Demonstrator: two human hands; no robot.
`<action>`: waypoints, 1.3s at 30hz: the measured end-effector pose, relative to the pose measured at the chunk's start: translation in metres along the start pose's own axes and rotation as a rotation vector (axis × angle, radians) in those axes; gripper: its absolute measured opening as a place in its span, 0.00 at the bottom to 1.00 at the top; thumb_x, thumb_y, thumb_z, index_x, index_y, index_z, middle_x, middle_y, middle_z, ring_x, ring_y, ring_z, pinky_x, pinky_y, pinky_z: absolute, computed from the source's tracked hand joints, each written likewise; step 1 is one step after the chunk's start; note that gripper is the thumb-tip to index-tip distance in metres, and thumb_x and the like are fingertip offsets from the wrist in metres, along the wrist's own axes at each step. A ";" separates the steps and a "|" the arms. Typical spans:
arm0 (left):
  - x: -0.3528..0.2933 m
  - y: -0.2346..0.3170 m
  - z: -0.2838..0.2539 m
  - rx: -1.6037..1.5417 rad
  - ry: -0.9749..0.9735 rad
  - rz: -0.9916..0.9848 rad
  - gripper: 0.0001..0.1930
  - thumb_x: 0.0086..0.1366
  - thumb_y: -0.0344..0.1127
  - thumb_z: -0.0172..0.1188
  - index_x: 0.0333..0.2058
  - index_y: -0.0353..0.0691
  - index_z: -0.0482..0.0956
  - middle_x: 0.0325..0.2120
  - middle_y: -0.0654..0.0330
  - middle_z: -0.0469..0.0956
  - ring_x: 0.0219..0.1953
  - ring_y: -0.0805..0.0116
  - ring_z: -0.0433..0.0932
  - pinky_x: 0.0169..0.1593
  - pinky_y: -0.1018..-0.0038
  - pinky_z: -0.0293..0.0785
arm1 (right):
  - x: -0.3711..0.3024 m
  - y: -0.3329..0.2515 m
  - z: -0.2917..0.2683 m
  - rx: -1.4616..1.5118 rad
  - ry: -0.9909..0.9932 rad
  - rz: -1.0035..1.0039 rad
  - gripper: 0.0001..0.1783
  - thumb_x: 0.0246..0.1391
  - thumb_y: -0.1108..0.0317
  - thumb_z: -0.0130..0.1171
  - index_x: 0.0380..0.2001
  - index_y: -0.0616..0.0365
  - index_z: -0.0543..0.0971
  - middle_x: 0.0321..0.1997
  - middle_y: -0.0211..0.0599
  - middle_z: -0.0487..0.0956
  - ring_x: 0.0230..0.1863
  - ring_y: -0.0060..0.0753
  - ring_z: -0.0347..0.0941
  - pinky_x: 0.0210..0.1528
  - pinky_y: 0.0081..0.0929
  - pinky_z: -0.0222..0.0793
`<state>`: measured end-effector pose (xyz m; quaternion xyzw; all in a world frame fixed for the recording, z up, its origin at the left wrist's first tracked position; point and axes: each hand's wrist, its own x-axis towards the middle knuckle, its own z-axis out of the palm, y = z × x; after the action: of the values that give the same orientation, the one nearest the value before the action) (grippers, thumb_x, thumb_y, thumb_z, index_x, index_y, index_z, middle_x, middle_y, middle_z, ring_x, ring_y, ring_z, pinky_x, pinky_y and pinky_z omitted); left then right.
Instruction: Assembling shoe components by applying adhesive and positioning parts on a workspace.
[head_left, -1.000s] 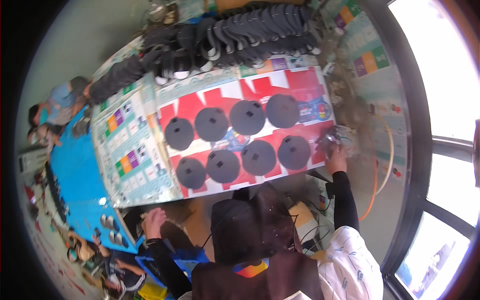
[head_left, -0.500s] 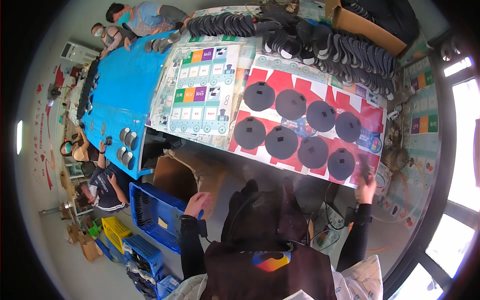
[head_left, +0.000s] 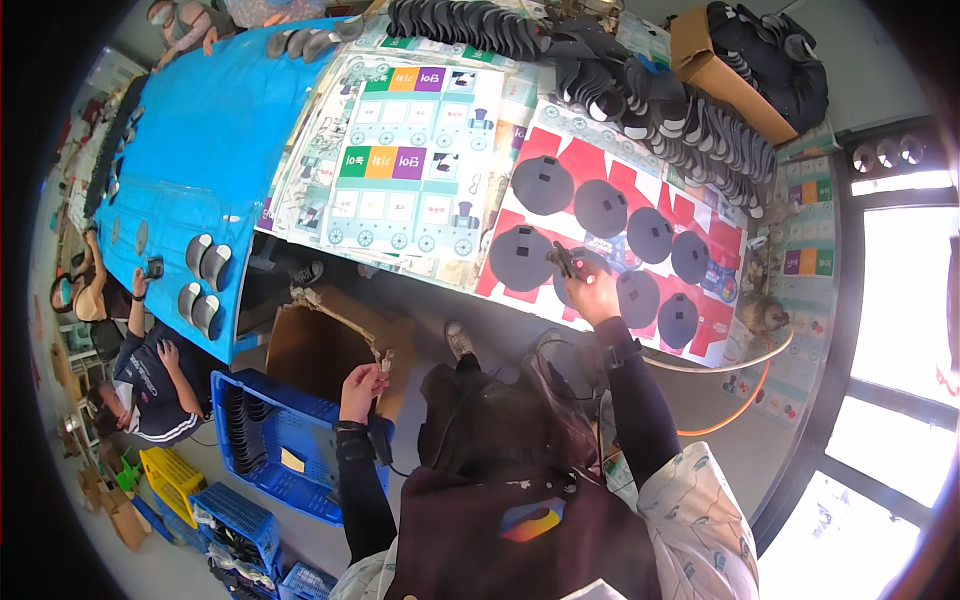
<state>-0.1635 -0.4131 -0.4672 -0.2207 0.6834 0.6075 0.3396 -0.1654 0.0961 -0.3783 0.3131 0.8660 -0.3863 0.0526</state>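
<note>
In the head view, I see the right hand (head_left: 595,297) wrapped round a dark tool (head_left: 570,265), its long axis running up and left from the grip, among grey discs (head_left: 518,264) lying beneath it and to both sides. The left hand (head_left: 362,392) is farther off, lower left; I cannot tell if its curled fingers hold anything.
</note>
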 end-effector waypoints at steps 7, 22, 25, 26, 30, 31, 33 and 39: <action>0.003 -0.016 -0.026 -0.108 0.027 -0.024 0.12 0.75 0.41 0.56 0.48 0.41 0.80 0.38 0.60 0.85 0.39 0.71 0.84 0.44 0.76 0.78 | 0.004 -0.003 0.014 0.005 -0.131 -0.088 0.20 0.47 0.65 0.61 0.43 0.63 0.84 0.31 0.58 0.83 0.37 0.59 0.83 0.40 0.45 0.76; -0.017 -0.017 -0.019 -0.152 0.116 0.002 0.12 0.75 0.42 0.56 0.49 0.43 0.80 0.39 0.62 0.85 0.40 0.72 0.84 0.45 0.77 0.78 | 0.019 -0.004 -0.002 -0.086 -0.030 -0.265 0.14 0.51 0.65 0.60 0.38 0.61 0.82 0.32 0.60 0.81 0.40 0.67 0.79 0.43 0.52 0.74; -0.017 -0.018 -0.014 -0.162 0.113 0.002 0.12 0.75 0.42 0.56 0.49 0.43 0.80 0.38 0.62 0.85 0.40 0.72 0.84 0.44 0.77 0.78 | 0.011 0.025 -0.005 -0.131 0.051 -0.298 0.12 0.51 0.65 0.59 0.36 0.60 0.82 0.31 0.60 0.81 0.38 0.67 0.79 0.42 0.54 0.74; -0.017 -0.019 -0.012 -0.162 0.115 -0.004 0.12 0.75 0.42 0.56 0.49 0.43 0.80 0.38 0.62 0.85 0.40 0.72 0.84 0.44 0.77 0.78 | 0.007 0.029 -0.003 -0.129 0.051 -0.299 0.12 0.51 0.65 0.59 0.36 0.60 0.82 0.31 0.60 0.81 0.38 0.67 0.79 0.42 0.54 0.74; -0.020 -0.032 -0.013 -0.168 0.119 -0.006 0.12 0.75 0.42 0.57 0.49 0.43 0.80 0.38 0.62 0.85 0.39 0.72 0.84 0.44 0.77 0.78 | -0.012 0.017 0.001 -0.143 -0.157 -0.230 0.14 0.50 0.65 0.61 0.40 0.59 0.84 0.32 0.58 0.83 0.39 0.63 0.81 0.44 0.49 0.76; -0.020 -0.030 -0.012 -0.171 0.120 0.001 0.12 0.75 0.42 0.57 0.49 0.43 0.80 0.38 0.62 0.85 0.39 0.72 0.84 0.44 0.77 0.78 | -0.015 0.005 -0.004 -0.059 -0.090 -0.176 0.15 0.50 0.65 0.60 0.41 0.59 0.84 0.33 0.58 0.83 0.40 0.62 0.81 0.44 0.48 0.76; -0.023 -0.026 -0.010 -0.174 0.125 0.006 0.12 0.75 0.41 0.57 0.49 0.43 0.80 0.38 0.62 0.85 0.39 0.72 0.84 0.45 0.77 0.78 | -0.016 0.009 -0.006 0.019 0.048 -0.114 0.18 0.51 0.63 0.60 0.43 0.61 0.84 0.35 0.58 0.84 0.42 0.61 0.82 0.45 0.46 0.76; -0.023 -0.022 -0.008 -0.153 0.127 0.017 0.12 0.75 0.41 0.56 0.49 0.42 0.80 0.38 0.61 0.85 0.41 0.70 0.84 0.46 0.76 0.78 | -0.014 0.021 0.002 0.011 0.051 -0.076 0.18 0.51 0.62 0.61 0.43 0.60 0.84 0.34 0.59 0.83 0.41 0.65 0.81 0.43 0.49 0.76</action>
<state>-0.1334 -0.4272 -0.4651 -0.2782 0.6571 0.6453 0.2728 -0.1427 0.0980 -0.3885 0.2898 0.8763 -0.3847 0.0141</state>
